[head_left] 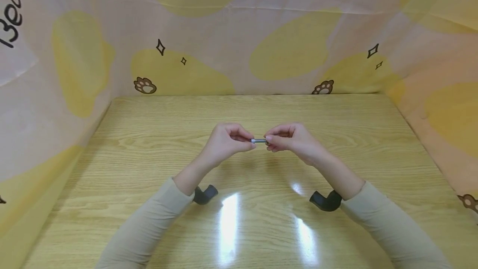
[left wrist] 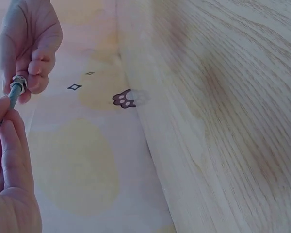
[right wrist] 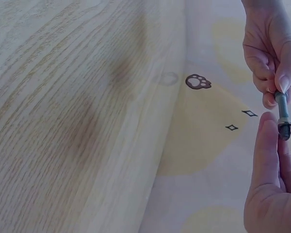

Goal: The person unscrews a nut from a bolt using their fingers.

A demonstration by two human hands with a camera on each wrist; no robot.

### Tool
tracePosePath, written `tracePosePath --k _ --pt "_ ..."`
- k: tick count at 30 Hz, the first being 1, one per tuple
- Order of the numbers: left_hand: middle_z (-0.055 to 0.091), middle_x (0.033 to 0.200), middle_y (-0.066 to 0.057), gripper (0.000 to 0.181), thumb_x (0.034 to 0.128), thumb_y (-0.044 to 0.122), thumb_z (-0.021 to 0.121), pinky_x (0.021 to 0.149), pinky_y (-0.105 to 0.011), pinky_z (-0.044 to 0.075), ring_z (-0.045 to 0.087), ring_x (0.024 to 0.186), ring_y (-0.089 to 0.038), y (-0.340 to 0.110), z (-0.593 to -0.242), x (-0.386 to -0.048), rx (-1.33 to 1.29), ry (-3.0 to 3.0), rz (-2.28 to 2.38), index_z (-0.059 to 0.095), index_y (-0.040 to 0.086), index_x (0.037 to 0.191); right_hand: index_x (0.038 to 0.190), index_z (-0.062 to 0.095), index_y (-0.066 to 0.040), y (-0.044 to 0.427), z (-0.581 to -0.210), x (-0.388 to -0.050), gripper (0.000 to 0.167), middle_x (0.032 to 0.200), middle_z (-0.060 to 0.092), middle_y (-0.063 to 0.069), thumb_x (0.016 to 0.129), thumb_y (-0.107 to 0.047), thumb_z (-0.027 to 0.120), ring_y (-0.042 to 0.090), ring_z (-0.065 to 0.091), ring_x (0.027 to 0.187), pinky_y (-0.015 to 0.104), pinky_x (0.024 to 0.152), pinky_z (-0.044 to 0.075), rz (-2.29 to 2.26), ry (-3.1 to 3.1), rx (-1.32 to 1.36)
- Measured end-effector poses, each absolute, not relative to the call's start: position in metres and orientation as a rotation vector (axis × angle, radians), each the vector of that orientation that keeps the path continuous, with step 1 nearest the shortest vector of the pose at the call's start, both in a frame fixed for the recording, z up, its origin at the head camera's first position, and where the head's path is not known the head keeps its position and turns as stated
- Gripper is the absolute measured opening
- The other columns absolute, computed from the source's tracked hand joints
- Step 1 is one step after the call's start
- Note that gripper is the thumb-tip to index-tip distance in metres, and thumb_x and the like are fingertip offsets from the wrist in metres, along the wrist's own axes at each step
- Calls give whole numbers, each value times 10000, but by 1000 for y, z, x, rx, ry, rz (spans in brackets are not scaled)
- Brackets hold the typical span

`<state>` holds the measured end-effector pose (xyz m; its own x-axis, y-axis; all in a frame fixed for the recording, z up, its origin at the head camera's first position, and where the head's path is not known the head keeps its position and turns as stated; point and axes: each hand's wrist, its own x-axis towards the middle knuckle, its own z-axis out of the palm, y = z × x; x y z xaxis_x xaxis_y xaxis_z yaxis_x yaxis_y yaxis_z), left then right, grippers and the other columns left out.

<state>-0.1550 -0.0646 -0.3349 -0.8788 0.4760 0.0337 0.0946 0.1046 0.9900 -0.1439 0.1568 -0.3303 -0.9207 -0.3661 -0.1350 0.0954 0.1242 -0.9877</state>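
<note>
A small metal bolt (head_left: 259, 140) is held level between the two hands, above the table. The left hand (head_left: 228, 141) pinches one end of it between thumb and fingers. At its other end, the right hand (head_left: 289, 138) has thumb and fingers around a nut. In the left wrist view the nut (left wrist: 19, 84) sits on the threaded bolt (left wrist: 13, 97), against the right hand (left wrist: 33, 43). The right wrist view shows the nut (right wrist: 284, 124) near the bolt's tip, with the bolt's shaft (right wrist: 282, 106) running up to the left hand's (right wrist: 271, 53) fingertips.
The wooden table (head_left: 168, 115) spreads under both hands, with bright reflections near its front. Patterned cloth (head_left: 224, 45) hangs behind and at both sides. A black curved piece (head_left: 205, 195) juts out by the left wrist and another (head_left: 326, 201) by the right wrist.
</note>
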Motion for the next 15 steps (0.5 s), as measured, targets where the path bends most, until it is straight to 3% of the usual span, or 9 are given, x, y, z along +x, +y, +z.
tracePosePath --k 4,10,15 --pt "686 856 -125 122 765 -5 729 731 -347 562 679 763 -232 -65 -335 -154 579 2077 1851 680 -35 872 1083 564 93 158 -331 -143 281 962 640 52 821 40 652 158 639 871 313 801 538 -1885 2045 -295" --pt "685 856 -132 121 767 -14 727 727 -348 562 680 764 -234 -64 -335 -154 584 2071 1864 676 -42 873 1110 556 105 160 -332 -144 287 927 652 98 881 -54 623 198 650 841 326 793 543 -1824 2060 -334" --pt "682 857 -129 124 762 -20 729 722 -340 563 679 758 -227 -64 -336 -154 581 2078 1861 676 -42 872 1123 527 109 160 -331 -142 331 993 615 125 826 26 649 190 634 873 318 801 538 -1818 2060 -368"
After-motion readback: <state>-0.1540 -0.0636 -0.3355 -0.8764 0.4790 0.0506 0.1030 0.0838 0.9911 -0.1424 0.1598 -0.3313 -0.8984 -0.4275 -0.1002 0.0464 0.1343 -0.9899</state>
